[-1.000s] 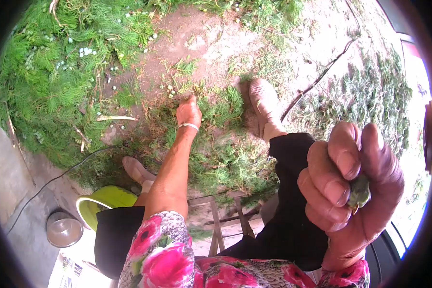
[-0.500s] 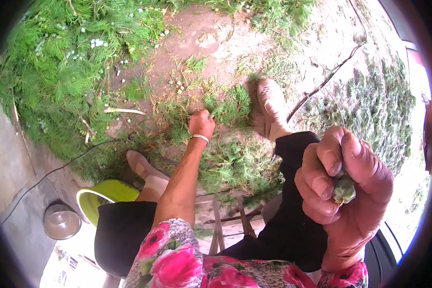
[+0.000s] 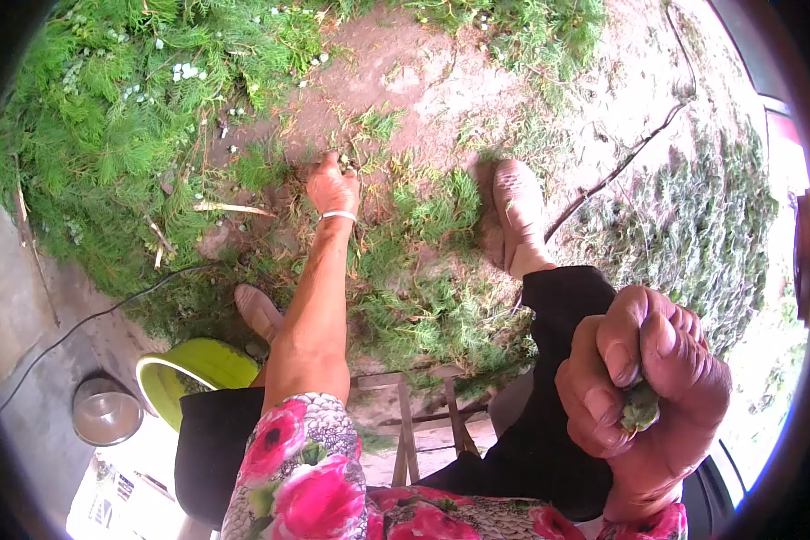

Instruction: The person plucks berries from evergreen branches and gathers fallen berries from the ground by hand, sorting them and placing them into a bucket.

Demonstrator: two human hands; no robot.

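Close to the camera at the lower right, my right hand (image 3: 652,387) is closed, its curled fingers around a small green cone (image 3: 640,408) that shows between fingertips and palm. My left hand (image 3: 333,187), with a pale band at the wrist, reaches down to the ground at the centre. Its fingers are bent together beside small pale green cones (image 3: 347,162); what they hold, if anything, is hidden. Green sprigs (image 3: 441,200) lie on the soil just right of my left hand.
A large heap of green branches (image 3: 108,135) fills the upper left. At the lower left are a lime-green bucket (image 3: 162,396) and a metal bowl (image 3: 108,412). A dark cable (image 3: 90,322) crosses the floor. More foliage (image 3: 684,216) spreads at right. My shoes (image 3: 517,193) rest on the ground.
My left hand first moved right and down, then left and up to the small cones. My right hand has sunk slightly in view, still closed around the green cone.
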